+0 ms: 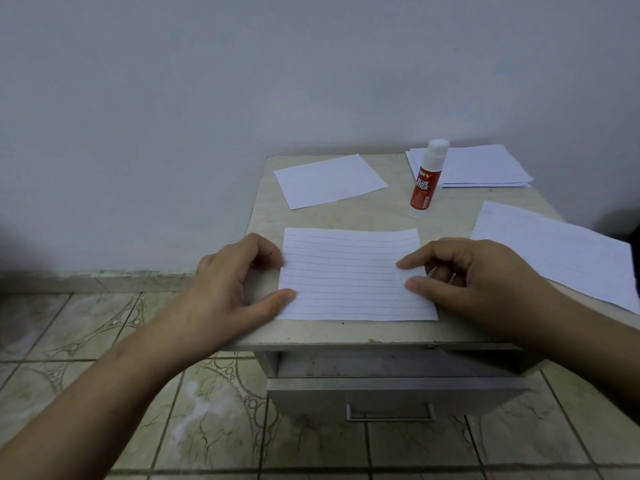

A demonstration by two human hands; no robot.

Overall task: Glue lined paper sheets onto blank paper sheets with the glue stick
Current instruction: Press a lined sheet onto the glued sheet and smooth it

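Observation:
A lined paper sheet [353, 275] lies flat near the front of the small table [346, 216]. My left hand [235, 282] rests at its left edge, thumb and fingertips touching the paper. My right hand [474, 278] presses its right edge with curled fingers. Neither hand grips anything. A red and white glue stick [427, 180] stands upright and capped behind the sheet. A blank sheet [329, 180] lies at the back left.
A stack of sheets [485, 166] sits at the back right, and a large lined sheet [561, 251] overhangs the right side. Below the tabletop a drawer [391, 393] stands partly open. A wall is close behind and tiled floor lies to the left.

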